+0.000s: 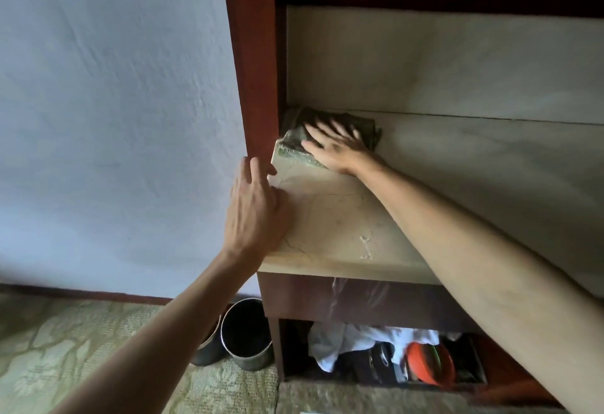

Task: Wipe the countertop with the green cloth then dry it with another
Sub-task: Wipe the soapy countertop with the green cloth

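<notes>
Wet-wipe stage under way, judged; right hand flat, fingers spread, pressing green cloth at far left corner of countertop; left hand open, resting on counter edge, holding nothing; drying cloth not identifiable; drying outstanding.

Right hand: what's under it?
The right hand lies with fingers spread flat on the green cloth, at the countertop's back left corner. The cloth's edges show around the hand; the stone beneath is covered.

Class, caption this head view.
Right hand presses green cloth into countertop corner; left hand rests on edge.
</notes>
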